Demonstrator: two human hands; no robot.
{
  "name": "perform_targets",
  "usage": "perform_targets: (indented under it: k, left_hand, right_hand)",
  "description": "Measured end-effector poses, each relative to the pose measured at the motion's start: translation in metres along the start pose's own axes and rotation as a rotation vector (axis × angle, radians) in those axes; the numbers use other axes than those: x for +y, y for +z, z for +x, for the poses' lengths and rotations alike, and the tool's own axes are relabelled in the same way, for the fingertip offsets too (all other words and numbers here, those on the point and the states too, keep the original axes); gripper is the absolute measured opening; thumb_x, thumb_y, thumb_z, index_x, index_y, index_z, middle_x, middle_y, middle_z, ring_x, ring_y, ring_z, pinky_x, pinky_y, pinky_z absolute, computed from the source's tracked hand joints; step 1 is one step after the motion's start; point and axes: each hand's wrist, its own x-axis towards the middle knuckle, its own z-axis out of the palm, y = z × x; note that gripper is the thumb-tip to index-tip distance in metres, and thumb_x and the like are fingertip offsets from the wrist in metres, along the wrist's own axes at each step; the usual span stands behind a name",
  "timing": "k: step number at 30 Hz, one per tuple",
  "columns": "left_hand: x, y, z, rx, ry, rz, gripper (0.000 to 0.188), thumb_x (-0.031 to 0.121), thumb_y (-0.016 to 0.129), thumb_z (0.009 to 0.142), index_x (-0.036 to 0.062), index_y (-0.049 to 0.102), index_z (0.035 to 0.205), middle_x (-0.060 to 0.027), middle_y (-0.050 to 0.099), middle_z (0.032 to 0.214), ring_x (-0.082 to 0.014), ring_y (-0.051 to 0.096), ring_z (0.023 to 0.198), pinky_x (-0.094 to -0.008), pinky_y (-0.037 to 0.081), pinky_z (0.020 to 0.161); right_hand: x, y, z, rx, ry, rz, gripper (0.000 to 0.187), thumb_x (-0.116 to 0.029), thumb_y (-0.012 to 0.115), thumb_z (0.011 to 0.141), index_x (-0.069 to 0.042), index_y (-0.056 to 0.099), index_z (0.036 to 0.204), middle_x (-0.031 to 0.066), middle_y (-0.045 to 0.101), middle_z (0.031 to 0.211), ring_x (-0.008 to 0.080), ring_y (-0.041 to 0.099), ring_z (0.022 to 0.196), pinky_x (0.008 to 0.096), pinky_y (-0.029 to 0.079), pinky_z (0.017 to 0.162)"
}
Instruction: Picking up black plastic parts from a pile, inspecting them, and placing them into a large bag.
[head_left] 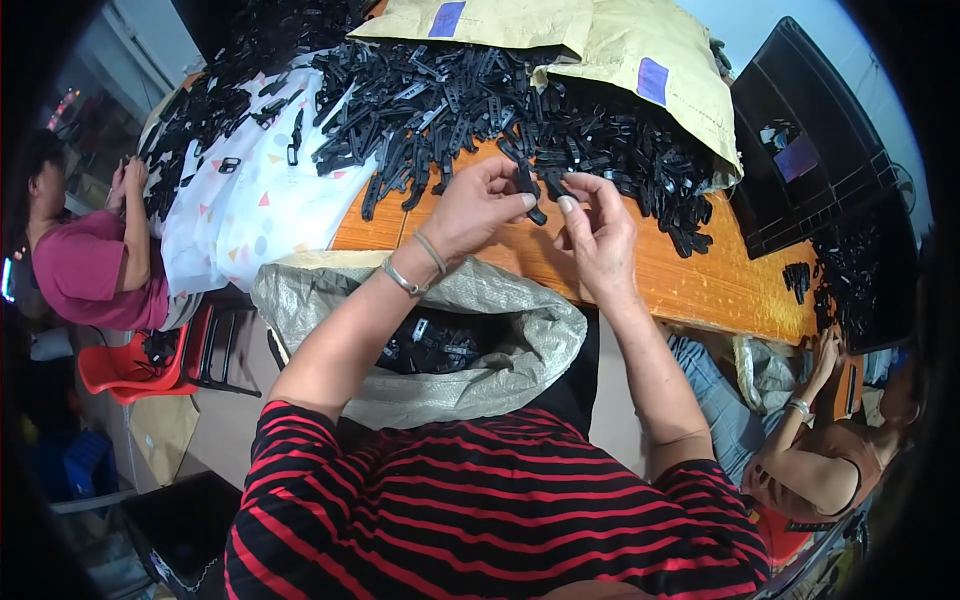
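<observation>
Over the near edge of the wooden table (pixel 480 250), my left hand (pixel 476 206) pinches a slim black plastic part (pixel 530 190) between thumb and fingers. Close beside it, my right hand (pixel 602 232) pinches another small black plastic part (pixel 556 184). The two parts are nearly together, and I cannot tell whether they touch. Just beyond my fingers lies a big heap of similar black parts (pixel 430 120). Below my wrists, an open woven sack (pixel 545 335) with a rolled rim holds more black pieces (pixel 430 345).
Paper sacks (pixel 640 40) lie across the heap at the back. A black crate (pixel 800 150) stands at the right. Patterned white sheeting (pixel 240 200) covers the table's left. People sit at the left (pixel 100 260) and right (pixel 825 465). A red chair (pixel 130 370) stands at left.
</observation>
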Motion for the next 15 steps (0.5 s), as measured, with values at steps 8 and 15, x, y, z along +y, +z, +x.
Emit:
perform_targets:
  k: [8, 15]
  left_hand:
    - [0.008, 0.006, -0.017, 0.044, 0.178, 0.121, 0.022, 0.003, 0.069, 0.086, 0.0002, 0.057, 0.104, -0.0028, 0.063, 0.096, -0.0066, 0.061, 0.088, -0.0214, 0.051, 0.080]
    - [0.010, 0.015, -0.027, 0.090, 0.199, 0.234, 0.023, -0.002, 0.064, 0.085, -0.0010, 0.056, 0.106, -0.0031, 0.063, 0.096, -0.0059, 0.060, 0.088, -0.0211, 0.050, 0.079]
  right_hand:
    - [0.004, 0.015, -0.004, 0.008, -0.043, -0.005, 0.018, -0.003, 0.065, 0.090, 0.001, 0.062, 0.107, 0.0019, 0.064, 0.077, 0.0044, 0.059, 0.060, 0.0190, 0.048, 0.054]
    - [0.009, 0.015, -0.005, -0.014, -0.059, 0.037, 0.017, -0.002, 0.072, 0.084, 0.000, 0.063, 0.098, 0.0002, 0.062, 0.075, 0.0025, 0.055, 0.058, 0.0175, 0.044, 0.052]
